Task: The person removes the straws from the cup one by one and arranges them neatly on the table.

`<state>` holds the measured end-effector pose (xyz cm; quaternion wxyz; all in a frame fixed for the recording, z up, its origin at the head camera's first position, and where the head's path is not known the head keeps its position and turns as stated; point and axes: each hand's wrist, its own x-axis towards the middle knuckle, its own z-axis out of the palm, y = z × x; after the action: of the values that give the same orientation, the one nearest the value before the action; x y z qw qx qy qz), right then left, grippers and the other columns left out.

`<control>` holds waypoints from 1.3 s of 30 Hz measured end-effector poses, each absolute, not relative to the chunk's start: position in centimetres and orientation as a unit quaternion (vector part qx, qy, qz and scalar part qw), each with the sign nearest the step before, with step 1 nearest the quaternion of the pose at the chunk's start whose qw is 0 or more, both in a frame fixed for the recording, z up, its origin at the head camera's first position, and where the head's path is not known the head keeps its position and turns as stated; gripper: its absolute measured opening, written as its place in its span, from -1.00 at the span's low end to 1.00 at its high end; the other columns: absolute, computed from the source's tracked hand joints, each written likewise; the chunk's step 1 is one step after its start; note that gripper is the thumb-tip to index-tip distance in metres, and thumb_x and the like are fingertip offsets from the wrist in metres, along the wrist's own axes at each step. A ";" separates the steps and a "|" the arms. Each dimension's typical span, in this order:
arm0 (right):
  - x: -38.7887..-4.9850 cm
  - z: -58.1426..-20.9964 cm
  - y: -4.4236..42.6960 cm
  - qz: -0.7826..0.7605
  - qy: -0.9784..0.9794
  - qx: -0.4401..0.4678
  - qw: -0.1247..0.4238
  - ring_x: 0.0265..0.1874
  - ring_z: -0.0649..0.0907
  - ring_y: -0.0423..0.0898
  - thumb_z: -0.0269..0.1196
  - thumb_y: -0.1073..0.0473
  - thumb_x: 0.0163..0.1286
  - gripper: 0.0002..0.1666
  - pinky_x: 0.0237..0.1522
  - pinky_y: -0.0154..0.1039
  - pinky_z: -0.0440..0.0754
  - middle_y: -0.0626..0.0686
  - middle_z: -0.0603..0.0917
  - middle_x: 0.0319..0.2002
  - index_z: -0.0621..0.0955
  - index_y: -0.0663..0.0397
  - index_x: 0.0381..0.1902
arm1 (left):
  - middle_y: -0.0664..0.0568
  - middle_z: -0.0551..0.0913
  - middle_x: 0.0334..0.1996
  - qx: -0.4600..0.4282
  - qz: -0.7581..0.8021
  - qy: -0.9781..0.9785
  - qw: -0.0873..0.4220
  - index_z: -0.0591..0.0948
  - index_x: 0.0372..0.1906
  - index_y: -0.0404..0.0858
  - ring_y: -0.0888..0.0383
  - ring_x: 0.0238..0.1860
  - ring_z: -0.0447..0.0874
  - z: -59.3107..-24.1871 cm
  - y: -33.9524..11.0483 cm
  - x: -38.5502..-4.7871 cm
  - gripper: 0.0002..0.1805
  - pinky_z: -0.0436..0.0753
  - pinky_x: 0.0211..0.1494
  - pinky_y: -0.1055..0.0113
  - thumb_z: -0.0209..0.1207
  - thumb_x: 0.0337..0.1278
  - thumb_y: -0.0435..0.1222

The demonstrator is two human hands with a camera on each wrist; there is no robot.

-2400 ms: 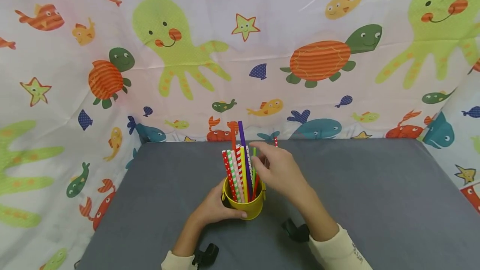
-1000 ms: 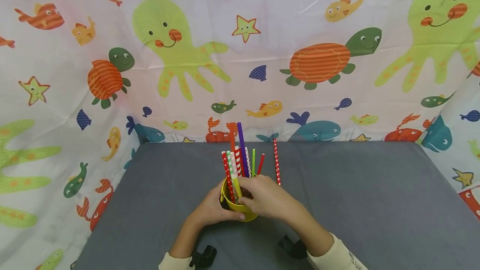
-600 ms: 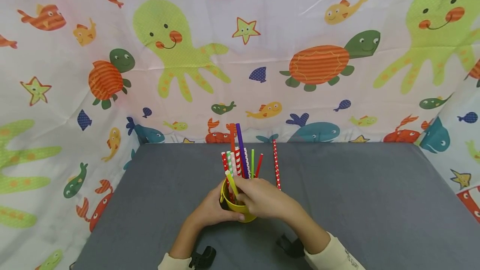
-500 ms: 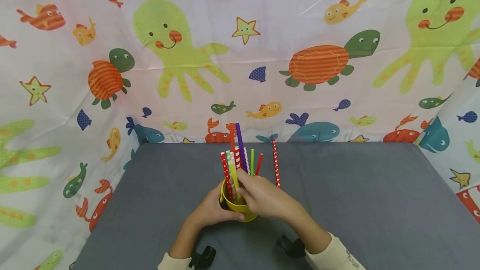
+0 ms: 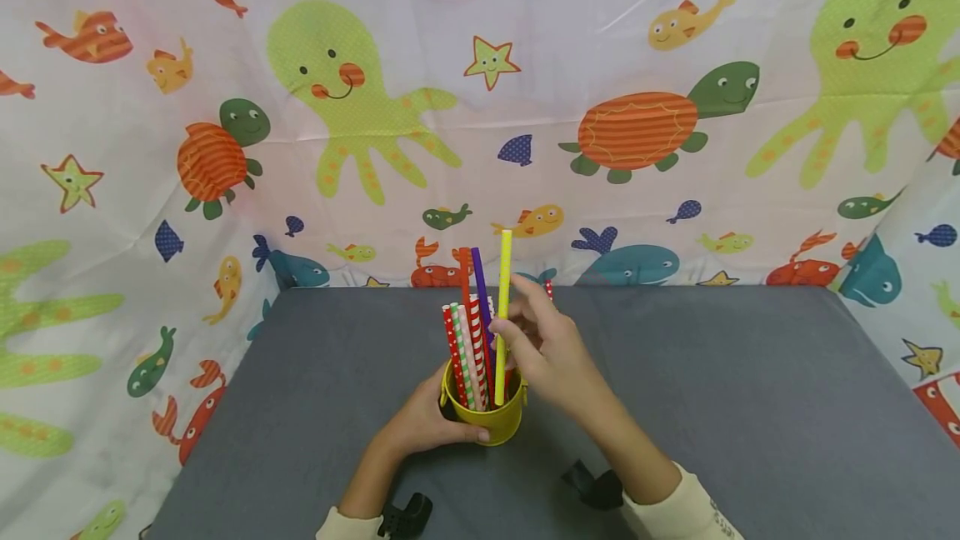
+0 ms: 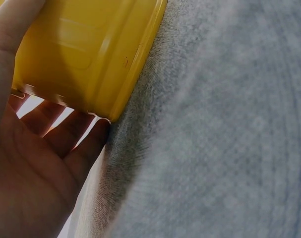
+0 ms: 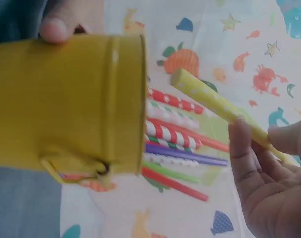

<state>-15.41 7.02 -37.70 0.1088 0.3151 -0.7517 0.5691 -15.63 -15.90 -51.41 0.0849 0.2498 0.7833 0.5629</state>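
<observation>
My left hand (image 5: 429, 419) grips a small yellow metal bucket (image 5: 504, 427) from its left side, with the thumb across the front. In the left wrist view, the fingers curl behind the bucket (image 6: 86, 54). My right hand (image 5: 555, 348) pinches a yellow paper straw (image 5: 505, 269) between thumb and fingers. The right wrist view shows white dots on this straw (image 7: 207, 94), whose lower end is outside the bucket's mouth. Several other straws stand in the bucket, among them a purple straw (image 5: 480, 277), an orange straw (image 5: 465, 269) and a green-striped straw (image 5: 463, 348).
Grey cloth covers the table (image 5: 337, 357). Behind my right hand, the tip of a red dotted straw (image 5: 550, 287) shows on the table; the rest is hidden. A curtain (image 5: 480, 148) printed with sea animals hangs at the back and sides.
My right hand reached into the bucket, took hold of the yellow straw among the others, tilted it, and has raised it upward and to the right. My left hand keeps holding the bucket.
</observation>
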 end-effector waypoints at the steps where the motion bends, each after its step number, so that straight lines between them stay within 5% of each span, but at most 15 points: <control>1: -15.6 -37.6 7.2 0.567 -0.753 0.311 0.121 -0.53 0.62 -0.07 0.24 0.39 0.44 -0.34 -0.47 -0.20 0.68 0.08 0.69 -0.22 0.29 0.19 0.43 | 0.22 0.57 0.18 0.248 0.562 0.784 0.085 0.28 0.45 0.06 0.14 0.14 0.57 -51.4 -15.9 -15.6 0.04 0.49 0.26 0.17 0.62 -0.19 -0.22; 10: -16.0 -36.8 8.8 0.560 -0.770 0.286 0.108 -0.18 0.69 -0.02 0.08 0.50 0.49 -0.30 -0.22 -0.07 0.70 0.13 0.65 -0.06 0.21 0.17 0.52 | 0.25 0.56 0.19 0.221 0.560 0.792 0.102 0.27 0.45 0.09 0.19 0.16 0.55 -51.1 -15.8 -15.5 0.06 0.47 0.28 0.14 0.63 -0.22 -0.17; 16: -16.4 -36.7 9.4 0.558 -0.780 0.250 0.136 -0.18 0.72 0.01 0.20 0.49 0.42 -0.26 -0.12 -0.14 0.71 0.09 0.69 -0.10 0.29 0.09 0.48 | 0.25 0.56 0.19 0.218 0.558 0.794 0.100 0.27 0.45 0.07 0.18 0.16 0.55 -51.1 -15.8 -15.5 0.06 0.47 0.29 0.14 0.63 -0.23 -0.18; 24: -17.3 -37.4 10.5 0.564 -0.775 0.205 0.196 -0.27 0.68 -0.09 0.32 0.38 0.37 -0.80 -0.17 -0.33 0.67 0.03 0.69 -0.21 0.64 0.19 -0.06 | 0.25 0.55 0.20 0.217 0.561 0.792 0.102 0.25 0.47 0.09 0.18 0.17 0.54 -51.1 -15.8 -15.5 0.10 0.45 0.30 0.16 0.64 -0.23 -0.18; 30: -18.1 -38.3 11.4 0.607 -0.750 0.195 0.177 -0.36 0.67 -0.02 0.24 0.38 0.44 -0.81 -0.20 -0.35 0.67 0.12 0.69 -0.21 0.71 0.24 -0.04 | 0.24 0.55 0.21 0.221 0.563 0.789 0.103 0.24 0.47 0.09 0.17 0.18 0.54 -51.0 -15.9 -15.4 0.09 0.45 0.30 0.16 0.63 -0.21 -0.18; 39: -19.3 -39.7 12.5 0.572 -0.795 0.143 0.146 -0.12 0.66 -0.01 0.25 0.38 0.39 -0.75 -0.01 -0.23 0.62 0.12 0.69 -0.02 0.71 0.20 -0.01 | 0.23 0.54 0.22 0.224 0.561 0.790 0.102 0.23 0.48 0.08 0.16 0.18 0.54 -50.9 -15.9 -15.4 0.09 0.46 0.30 0.15 0.62 -0.19 -0.16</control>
<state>-19.34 12.47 -39.67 0.1458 0.1427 -0.7946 0.5718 -15.38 -15.88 -50.90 0.1020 0.2241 0.7903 0.5610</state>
